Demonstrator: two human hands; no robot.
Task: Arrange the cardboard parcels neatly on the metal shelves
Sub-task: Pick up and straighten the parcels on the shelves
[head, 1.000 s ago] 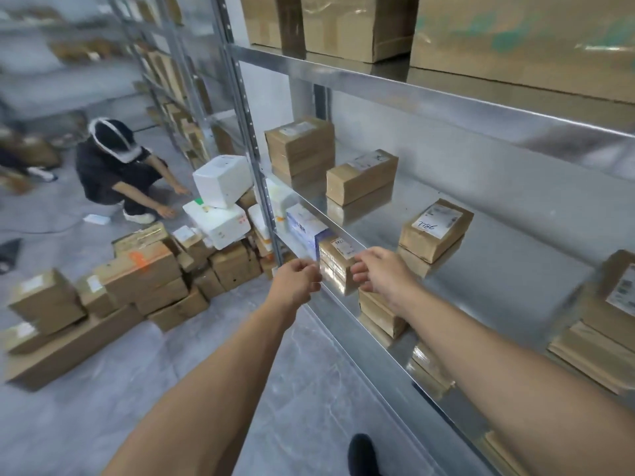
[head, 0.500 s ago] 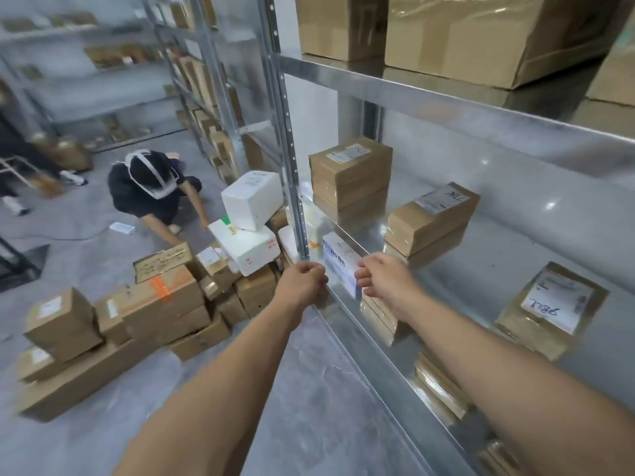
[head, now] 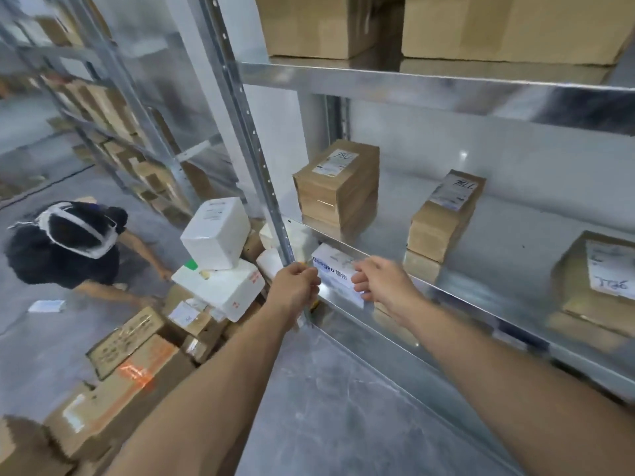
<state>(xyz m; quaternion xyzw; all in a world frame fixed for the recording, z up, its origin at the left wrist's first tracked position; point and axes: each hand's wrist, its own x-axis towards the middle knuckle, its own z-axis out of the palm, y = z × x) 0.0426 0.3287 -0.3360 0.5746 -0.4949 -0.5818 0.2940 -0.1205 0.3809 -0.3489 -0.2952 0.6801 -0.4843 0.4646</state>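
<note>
Head view. Both hands reach to the left front corner of the metal shelves (head: 488, 266). The left hand (head: 295, 286) curls round the left end of a white box (head: 335, 273) with blue lettering, and the right hand (head: 381, 280) grips its right end. The box sits just below the middle shelf's front edge, beside the upright post (head: 254, 139). On the middle shelf a stack of cardboard parcels (head: 338, 187) stands near the left edge, a second stack (head: 443, 214) further right, and a single labelled parcel (head: 598, 280) near the front edge. On the floor lie more parcels (head: 137, 365) and white foam boxes (head: 216, 231), with a crouching person (head: 65, 245) beside them.
</note>
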